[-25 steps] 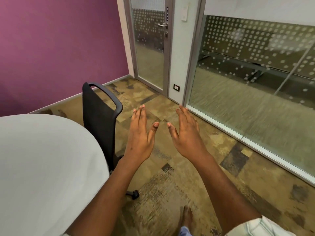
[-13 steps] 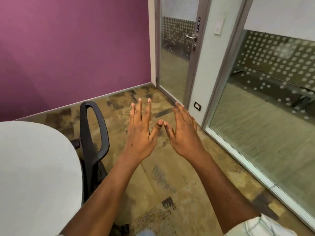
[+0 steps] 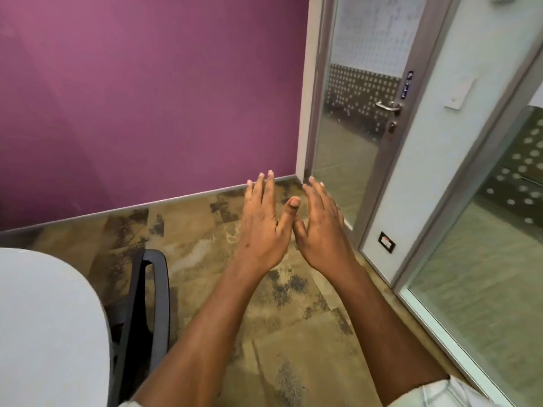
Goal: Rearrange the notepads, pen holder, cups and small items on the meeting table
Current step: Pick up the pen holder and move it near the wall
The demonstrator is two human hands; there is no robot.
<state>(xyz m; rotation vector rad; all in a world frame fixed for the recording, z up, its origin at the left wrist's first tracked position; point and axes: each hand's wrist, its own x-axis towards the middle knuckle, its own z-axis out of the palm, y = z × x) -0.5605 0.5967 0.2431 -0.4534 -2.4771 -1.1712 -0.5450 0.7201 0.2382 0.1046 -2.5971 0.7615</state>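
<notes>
My left hand (image 3: 261,227) and my right hand (image 3: 323,230) are stretched out in front of me over the carpet, backs up, fingers straight and slightly apart, thumbs almost touching. Neither hand holds anything. A rounded corner of the white meeting table (image 3: 44,324) fills the lower left of the view. No notepads, pen holder, cups or small items show on the part of the table that I see.
A black office chair (image 3: 152,304) stands tucked against the table's edge. A purple wall (image 3: 147,98) is ahead, a glass door with a metal handle (image 3: 388,105) to the right, and a glass partition (image 3: 484,274) along the right side. Patterned carpet covers the floor.
The view has swung left and up: the door and partition slid right, more purple wall shows. My hands drew closer together, thumbs nearly meeting. The chair now shows lower and smaller.
</notes>
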